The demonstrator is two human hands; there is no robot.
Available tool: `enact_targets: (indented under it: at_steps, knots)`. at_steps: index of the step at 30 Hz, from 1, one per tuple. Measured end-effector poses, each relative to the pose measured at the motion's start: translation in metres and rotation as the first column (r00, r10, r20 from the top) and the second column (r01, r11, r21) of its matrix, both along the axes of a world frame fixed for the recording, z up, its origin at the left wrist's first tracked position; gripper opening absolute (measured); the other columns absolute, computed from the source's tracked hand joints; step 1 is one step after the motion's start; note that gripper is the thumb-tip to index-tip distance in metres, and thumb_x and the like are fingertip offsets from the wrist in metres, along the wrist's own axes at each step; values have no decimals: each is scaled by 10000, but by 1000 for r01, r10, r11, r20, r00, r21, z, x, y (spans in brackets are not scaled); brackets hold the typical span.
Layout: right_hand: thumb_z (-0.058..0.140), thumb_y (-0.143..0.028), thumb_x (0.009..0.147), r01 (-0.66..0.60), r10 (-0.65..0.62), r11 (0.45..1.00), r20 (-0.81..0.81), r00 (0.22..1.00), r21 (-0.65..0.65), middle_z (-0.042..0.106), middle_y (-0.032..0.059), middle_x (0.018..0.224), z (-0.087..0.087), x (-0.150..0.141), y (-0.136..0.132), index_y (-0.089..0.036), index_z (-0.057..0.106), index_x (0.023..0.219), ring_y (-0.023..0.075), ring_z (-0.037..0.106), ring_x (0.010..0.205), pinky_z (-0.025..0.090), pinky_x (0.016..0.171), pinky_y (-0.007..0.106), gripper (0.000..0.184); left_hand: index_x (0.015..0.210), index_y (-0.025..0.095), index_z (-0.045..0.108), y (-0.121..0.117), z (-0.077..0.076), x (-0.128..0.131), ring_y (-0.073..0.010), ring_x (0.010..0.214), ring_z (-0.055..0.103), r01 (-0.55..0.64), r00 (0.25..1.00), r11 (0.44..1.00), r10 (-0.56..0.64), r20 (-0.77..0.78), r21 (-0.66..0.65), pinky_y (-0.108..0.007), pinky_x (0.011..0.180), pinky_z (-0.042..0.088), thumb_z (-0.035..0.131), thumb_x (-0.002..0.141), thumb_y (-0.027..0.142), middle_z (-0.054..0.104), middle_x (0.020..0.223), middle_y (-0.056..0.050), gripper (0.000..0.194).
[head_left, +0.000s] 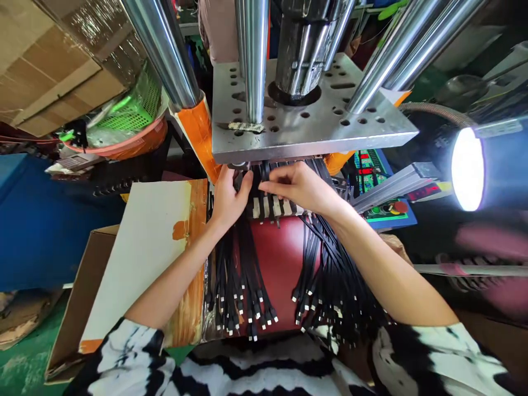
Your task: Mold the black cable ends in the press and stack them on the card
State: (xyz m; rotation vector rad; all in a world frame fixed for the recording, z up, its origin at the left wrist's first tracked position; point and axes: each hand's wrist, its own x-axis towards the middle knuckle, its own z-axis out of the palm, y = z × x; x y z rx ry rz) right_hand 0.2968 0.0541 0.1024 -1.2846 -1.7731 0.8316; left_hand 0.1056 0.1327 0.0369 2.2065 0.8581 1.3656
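Observation:
Under the steel press plate [313, 135], both of my hands reach to a slotted mould fixture [274, 208] with pale and dark blocks. My left hand [231, 197] is closed at its left side, thumb bent toward the fingers; what it grips is hidden. From the right, my right hand [303, 188] pinches thumb and forefinger together on what looks like a thin black cable above the fixture. A bundle of black cables [243, 258] with small metal-tipped plugs hangs below my left hand. Another cable bundle [325, 258] lies beneath my right forearm, over a red surface [278, 258].
Steel columns [256, 66] and a central ram [301, 60] rise above the plate. A lit lamp [468, 169] and a control panel [385, 212] with a red button are at right. Left are a white board [140, 247], a blue bin [41, 220] and an orange basket [124, 144].

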Motion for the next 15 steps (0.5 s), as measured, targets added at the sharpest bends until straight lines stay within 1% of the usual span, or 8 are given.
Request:
enact_targets:
  at_steps: [2, 4, 6, 7, 9, 11, 13, 15]
  knots:
    - [708, -543, 947, -6, 6, 999, -1, 1000, 34, 445, -68, 581, -9, -4, 25, -212, 485, 615, 103, 372, 591, 286, 602, 280, 519, 1359, 187, 647, -16, -1, -20, -250, 1304, 700, 59, 997, 985, -50, -57, 164, -443, 1139, 565, 550, 1091, 289, 736, 1385, -138, 303]
    - [693, -403, 954, 13, -16, 997, 27, 1000, 75, 420, -72, 586, -17, -8, 40, -213, 464, 607, 104, 363, 605, 288, 624, 283, 456, 1390, 190, 649, -27, -2, -40, -274, 1392, 661, 211, 968, 927, -154, -197, 310, -466, 1182, 553, 572, 1074, 249, 705, 1461, -154, 331]
    - [679, -284, 937, 63, -70, 990, 55, 996, 126, 383, -76, 589, -22, -11, 49, -214, 446, 605, 106, 352, 614, 287, 636, 286, 411, 1396, 190, 659, -31, -3, -52, -303, 1442, 628, 344, 915, 861, -218, -339, 374, -497, 1195, 555, 602, 1050, 230, 696, 1483, -164, 353]
    - [679, -252, 926, 92, -102, 985, 58, 993, 147, 380, -75, 593, -24, -11, 51, -215, 445, 610, 107, 355, 616, 291, 637, 286, 394, 1406, 188, 657, -30, -3, -55, -314, 1453, 619, 378, 893, 843, -221, -393, 384, -511, 1194, 558, 614, 1041, 230, 698, 1483, -167, 370]
    - [691, -236, 913, 152, -159, 975, 32, 987, 161, 415, -69, 608, -27, -11, 52, -217, 457, 634, 108, 378, 608, 310, 622, 282, 364, 1438, 174, 641, -27, -2, -55, -328, 1452, 619, 393, 865, 835, -192, -464, 386, -538, 1192, 559, 626, 1034, 245, 701, 1485, -173, 410]
    - [700, -251, 912, 176, -175, 975, -20, 984, 136, 485, -59, 639, -29, -9, 51, -216, 498, 681, 107, 417, 577, 340, 588, 275, 309, 1435, 154, 641, -25, 0, -52, -341, 1439, 629, 383, 842, 840, -146, -520, 384, -551, 1176, 567, 622, 1040, 261, 706, 1480, -179, 409]
    - [702, -257, 911, 153, -146, 984, -82, 986, 88, 551, -50, 671, -31, -6, 49, -208, 574, 762, 108, 450, 539, 372, 541, 269, 203, 1405, 145, 656, -27, 3, -48, -353, 1434, 630, 361, 814, 854, -92, -574, 375, -562, 1154, 573, 605, 1057, 278, 709, 1473, -188, 375]
    - [709, -245, 901, 112, -105, 993, -144, 984, 45, 597, -43, 697, -31, -5, 48, -199, 639, 859, 113, 481, 521, 403, 498, 261, 94, 1406, 143, 655, -33, 7, -47, -375, 1451, 606, 341, 785, 871, -57, -617, 354, -589, 1155, 559, 592, 1070, 326, 686, 1494, -206, 387]
